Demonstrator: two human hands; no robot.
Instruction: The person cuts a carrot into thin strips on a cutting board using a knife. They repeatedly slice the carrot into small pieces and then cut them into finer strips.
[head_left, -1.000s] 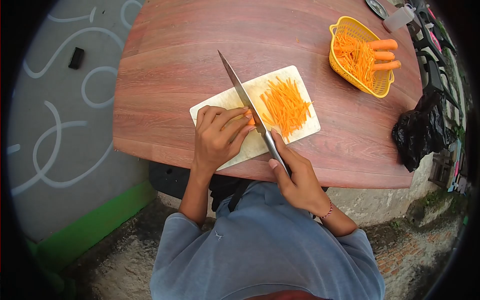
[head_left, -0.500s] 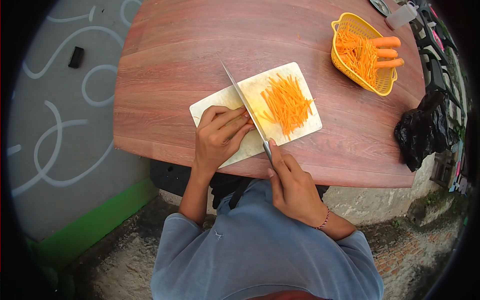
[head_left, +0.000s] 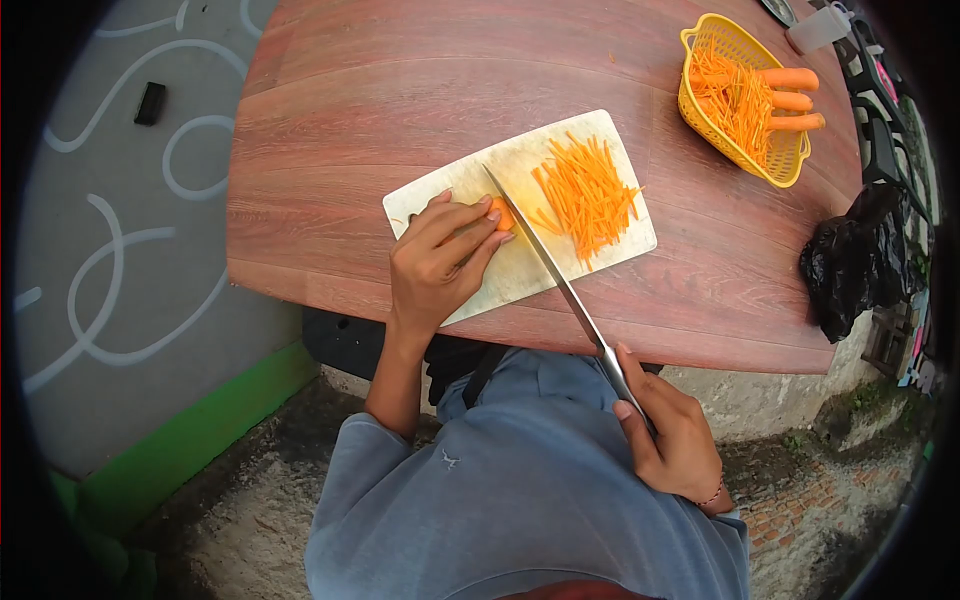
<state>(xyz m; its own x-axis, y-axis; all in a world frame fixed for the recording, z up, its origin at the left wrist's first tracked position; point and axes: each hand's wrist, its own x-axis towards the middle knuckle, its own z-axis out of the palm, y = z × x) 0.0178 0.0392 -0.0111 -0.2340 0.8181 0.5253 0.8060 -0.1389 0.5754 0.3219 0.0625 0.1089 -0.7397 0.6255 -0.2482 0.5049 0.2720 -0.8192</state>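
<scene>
On the left part of a white cutting board [head_left: 520, 275], my left hand [head_left: 440, 262] is closed over a piece of carrot [head_left: 502, 213]. Only the carrot's orange end shows beside the fingertips; the rest is under the hand. My right hand [head_left: 672, 435] grips the handle of a long kitchen knife [head_left: 562, 282] in front of the table edge. The blade slants up and left across the board, its tip just right of the carrot piece. Thin carrot strips [head_left: 588, 195] lie in a heap on the board's right half, to the right of the blade.
A yellow plastic basket [head_left: 725, 137] at the back right holds shredded carrot and several carrots. Near it lies a squeeze bottle [head_left: 818, 28]. A black plastic bag [head_left: 848, 255] hangs at the right edge of the wooden table [head_left: 400, 110].
My right hand has drawn the knife back toward my body and to the right. The carrot's end now shows at my left fingertips. The view has shifted slightly.
</scene>
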